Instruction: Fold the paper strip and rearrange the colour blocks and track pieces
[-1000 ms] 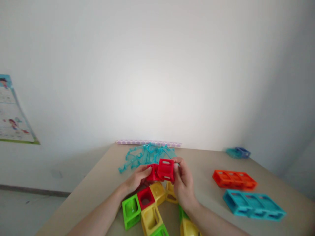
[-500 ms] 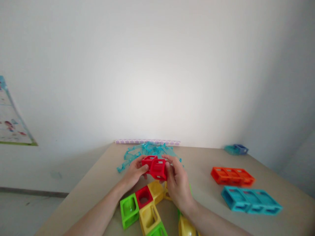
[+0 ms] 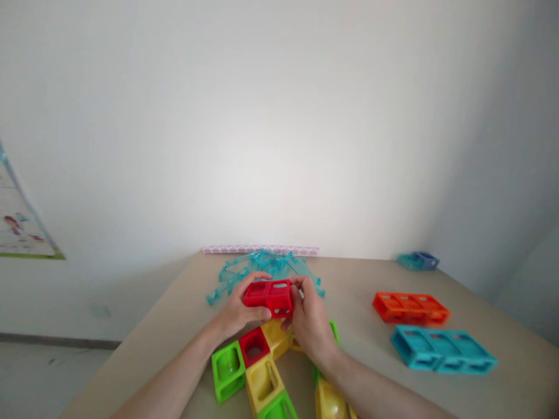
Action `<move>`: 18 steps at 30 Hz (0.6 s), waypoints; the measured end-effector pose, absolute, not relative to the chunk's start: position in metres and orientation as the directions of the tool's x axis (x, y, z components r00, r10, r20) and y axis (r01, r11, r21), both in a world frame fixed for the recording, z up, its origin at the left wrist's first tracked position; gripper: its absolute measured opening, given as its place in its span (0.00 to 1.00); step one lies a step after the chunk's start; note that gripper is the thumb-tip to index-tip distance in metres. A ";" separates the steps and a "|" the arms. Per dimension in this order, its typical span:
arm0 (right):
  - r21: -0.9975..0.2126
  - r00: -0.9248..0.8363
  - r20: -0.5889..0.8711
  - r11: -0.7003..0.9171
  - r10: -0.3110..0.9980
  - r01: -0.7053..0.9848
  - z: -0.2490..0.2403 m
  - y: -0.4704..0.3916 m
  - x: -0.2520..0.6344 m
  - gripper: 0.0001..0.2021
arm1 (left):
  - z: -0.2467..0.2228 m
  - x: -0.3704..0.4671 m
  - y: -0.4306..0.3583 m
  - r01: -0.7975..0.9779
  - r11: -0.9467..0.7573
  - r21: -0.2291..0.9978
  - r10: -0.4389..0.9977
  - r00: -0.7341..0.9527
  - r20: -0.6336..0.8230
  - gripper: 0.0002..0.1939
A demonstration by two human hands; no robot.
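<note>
Two red hollow cube blocks (image 3: 268, 297) sit side by side in line, held up above the table between both hands. My left hand (image 3: 244, 305) is closed round the left block, thumb along its near face. My right hand (image 3: 308, 314) grips the right block at its outer side, fingers bent. Just below them on the table is a structure of joined cubes: a green cube (image 3: 229, 369), a red cube with a round hole (image 3: 254, 347), yellow cubes (image 3: 264, 383) and more green. My right hand and forearm hide part of it.
Clear turquoise track pieces (image 3: 266, 265) lie heaped behind my hands, before a purple patterned strip (image 3: 262, 251) at the wall. On the right are a row of orange cubes (image 3: 410, 308) and a row of turquoise cubes (image 3: 443, 349). A dark blue block (image 3: 425, 261) stands at the back corner.
The two red blocks were offset and angled to each other; now they line up squarely. My left hand has wrapped further round its block.
</note>
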State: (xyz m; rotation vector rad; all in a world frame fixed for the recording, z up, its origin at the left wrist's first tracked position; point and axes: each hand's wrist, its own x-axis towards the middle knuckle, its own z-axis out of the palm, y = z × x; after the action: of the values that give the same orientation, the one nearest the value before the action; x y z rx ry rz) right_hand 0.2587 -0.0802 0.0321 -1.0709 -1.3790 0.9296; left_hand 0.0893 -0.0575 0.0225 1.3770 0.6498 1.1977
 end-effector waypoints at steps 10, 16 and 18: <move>-0.453 -0.561 0.476 0.736 0.677 0.503 0.061 -0.116 0.262 0.12 | 0.021 0.083 -0.049 -0.515 -0.130 0.847 0.971 0.105 0.213 0.14; -0.398 -0.677 0.247 0.709 0.693 0.582 0.059 -0.113 0.258 0.10 | 0.020 0.084 -0.049 -0.516 -0.001 0.857 0.959 0.243 0.148 0.16; -0.417 -0.641 0.241 0.674 0.728 0.609 0.057 -0.110 0.258 0.12 | 0.019 0.084 -0.048 -0.521 0.041 0.852 0.963 0.248 0.106 0.16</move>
State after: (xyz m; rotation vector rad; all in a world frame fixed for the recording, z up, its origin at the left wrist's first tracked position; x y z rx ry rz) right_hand 0.2577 -0.1096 0.0569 -1.0474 -2.4998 0.4213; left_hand 0.0840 -0.0480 0.0191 0.9392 0.5970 1.2462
